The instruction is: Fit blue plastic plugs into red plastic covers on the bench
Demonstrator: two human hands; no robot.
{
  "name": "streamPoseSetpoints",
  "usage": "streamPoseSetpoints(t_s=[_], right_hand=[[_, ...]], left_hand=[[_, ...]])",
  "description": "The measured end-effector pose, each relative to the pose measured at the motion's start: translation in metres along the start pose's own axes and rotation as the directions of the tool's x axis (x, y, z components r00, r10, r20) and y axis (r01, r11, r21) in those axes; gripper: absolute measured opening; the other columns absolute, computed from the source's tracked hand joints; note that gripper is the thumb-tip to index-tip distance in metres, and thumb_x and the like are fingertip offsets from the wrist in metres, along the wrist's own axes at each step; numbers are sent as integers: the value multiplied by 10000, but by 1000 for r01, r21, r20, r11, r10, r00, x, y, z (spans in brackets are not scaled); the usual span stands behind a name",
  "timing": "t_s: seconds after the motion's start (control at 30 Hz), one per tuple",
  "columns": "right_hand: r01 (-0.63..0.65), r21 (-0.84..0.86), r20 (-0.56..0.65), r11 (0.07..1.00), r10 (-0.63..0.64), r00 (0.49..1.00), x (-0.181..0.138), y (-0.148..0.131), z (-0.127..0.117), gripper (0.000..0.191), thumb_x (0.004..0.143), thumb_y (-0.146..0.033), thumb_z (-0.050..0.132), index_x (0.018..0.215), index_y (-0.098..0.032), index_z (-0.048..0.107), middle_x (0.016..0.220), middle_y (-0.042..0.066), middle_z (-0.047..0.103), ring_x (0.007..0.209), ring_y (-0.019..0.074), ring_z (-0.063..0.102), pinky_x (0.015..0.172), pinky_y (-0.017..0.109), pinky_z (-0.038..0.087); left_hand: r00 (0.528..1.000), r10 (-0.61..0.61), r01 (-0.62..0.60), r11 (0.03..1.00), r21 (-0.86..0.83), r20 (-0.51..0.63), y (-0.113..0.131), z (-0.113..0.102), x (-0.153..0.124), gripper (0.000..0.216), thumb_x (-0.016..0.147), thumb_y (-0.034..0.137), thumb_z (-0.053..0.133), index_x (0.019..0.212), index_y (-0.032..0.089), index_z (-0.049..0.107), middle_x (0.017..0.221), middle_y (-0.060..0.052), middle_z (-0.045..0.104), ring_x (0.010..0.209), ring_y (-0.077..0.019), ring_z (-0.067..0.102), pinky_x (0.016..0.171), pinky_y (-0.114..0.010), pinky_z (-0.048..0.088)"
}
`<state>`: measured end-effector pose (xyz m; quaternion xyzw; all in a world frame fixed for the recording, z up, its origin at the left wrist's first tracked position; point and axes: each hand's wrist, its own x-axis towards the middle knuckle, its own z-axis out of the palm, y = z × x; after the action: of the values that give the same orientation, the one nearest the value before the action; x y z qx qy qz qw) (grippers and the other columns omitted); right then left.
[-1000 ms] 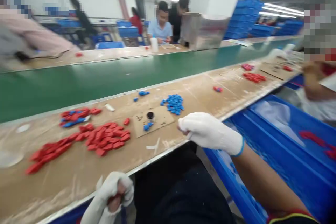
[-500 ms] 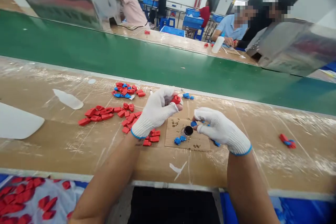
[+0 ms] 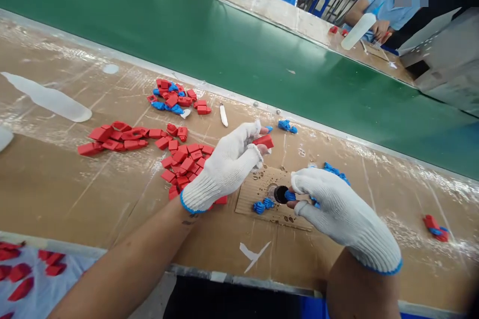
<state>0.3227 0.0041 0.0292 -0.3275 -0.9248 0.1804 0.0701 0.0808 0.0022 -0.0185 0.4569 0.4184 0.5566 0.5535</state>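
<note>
Both my hands wear white knit gloves with open fingertips. My left hand [image 3: 226, 167] pinches a red plastic piece [image 3: 265, 140] above a small cardboard square [image 3: 262, 204]. My right hand [image 3: 337, 209] pinches a small blue piece [image 3: 290, 195] right at a small black pot [image 3: 279, 193] that stands on the cardboard. Two more blue pieces [image 3: 262, 205] lie on the cardboard beside the pot. A heap of red pieces [image 3: 185, 159] lies just left of my left hand.
A row of red pieces [image 3: 116, 138] and a mixed red and blue pile [image 3: 174, 97] lie farther left. A white squeeze bottle [image 3: 48, 99] lies on its side. The green conveyor belt [image 3: 224, 45] runs behind. A person's hand [image 3: 379, 30] works across it. More red pieces [image 3: 22, 274] lie in a bin below.
The view has tilted down and closer. My left hand has turned the red piece at its fingertips. My right hand has brought a blue piece down to the black pot.
</note>
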Motion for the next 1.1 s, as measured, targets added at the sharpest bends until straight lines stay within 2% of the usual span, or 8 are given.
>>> streamPoseSetpoints(t_s=[0.13, 0.27, 0.5, 0.63, 0.73, 0.83, 1.0, 1.1], right_hand=[[-2, 14, 33, 1000, 1, 999, 3, -1, 1, 250, 842, -100, 595, 800, -240, 392, 745, -34, 486, 667, 155, 428, 635, 291, 312], [-6, 25, 49, 1000, 5, 999, 4, -1, 2, 240, 868, -106, 590, 808, -237, 397, 757, -39, 478, 674, 147, 428, 643, 284, 327], [-13, 12, 57, 1000, 12, 998, 5, -4, -8, 240, 923, -155, 607, 802, -238, 417, 753, -30, 500, 668, 154, 437, 642, 294, 341], [-91, 30, 114, 995, 87, 990, 6, -3, -18, 241, 966, -190, 594, 788, -244, 440, 751, -23, 498, 650, 157, 444, 616, 302, 338], [-164, 59, 162, 985, 153, 975, 11, 0, -17, 267, 973, -199, 587, 761, -245, 430, 754, -17, 505, 644, 153, 464, 595, 296, 354], [-216, 73, 180, 974, 200, 963, 16, 2, -13, 275, 956, -194, 594, 743, -242, 426, 751, -16, 509, 617, 142, 469, 556, 282, 363], [-248, 199, 123, 948, 227, 966, 9, 1, -22, 243, 936, -187, 672, 754, -235, 517, 753, -3, 565, 602, 146, 531, 517, 278, 430], [-275, 366, 17, 889, 290, 957, -7, 3, -22, 110, 956, -224, 731, 889, -237, 646, 828, 13, 658, 572, 146, 583, 482, 284, 474]], left_hand=[[999, 31, -31, 999, 43, -8, -3, -4, 1, 252, 894, 244, 724, 1109, 141, 641, 956, -40, 691, 773, -125, 616, 632, -240, 518], [997, 74, -75, 996, 53, 20, -5, -5, 1, 158, 880, 226, 728, 1003, 157, 656, 871, -2, 644, 745, -110, 572, 616, -224, 487], [992, 104, -96, 990, -104, 71, 0, 1, 1, 122, 879, 125, 688, 975, 163, 622, 893, 8, 656, 726, -88, 596, 671, -215, 537], [990, 111, -100, 986, -131, 82, 4, 1, 0, 110, 897, 115, 670, 972, 165, 606, 858, 14, 629, 752, -100, 610, 706, -224, 558], [991, 108, -96, 985, -140, 84, 5, 2, 0, 102, 906, 105, 653, 959, 168, 593, 837, 15, 617, 803, -117, 636, 743, -232, 568], [991, 95, -81, 986, -143, 96, 5, 1, -1, 93, 919, 108, 639, 983, 165, 600, 903, -8, 663, 849, -127, 664, 765, -240, 574], [992, 92, -84, 992, -89, 91, 4, -1, -2, 173, 940, 135, 629, 1110, 145, 660, 966, -33, 720, 883, -146, 693, 765, -250, 585], [995, 57, -60, 998, 33, 76, 5, -2, -4, 274, 948, 182, 651, 1213, 122, 690, 996, -57, 745, 844, -154, 685, 746, -273, 587]])
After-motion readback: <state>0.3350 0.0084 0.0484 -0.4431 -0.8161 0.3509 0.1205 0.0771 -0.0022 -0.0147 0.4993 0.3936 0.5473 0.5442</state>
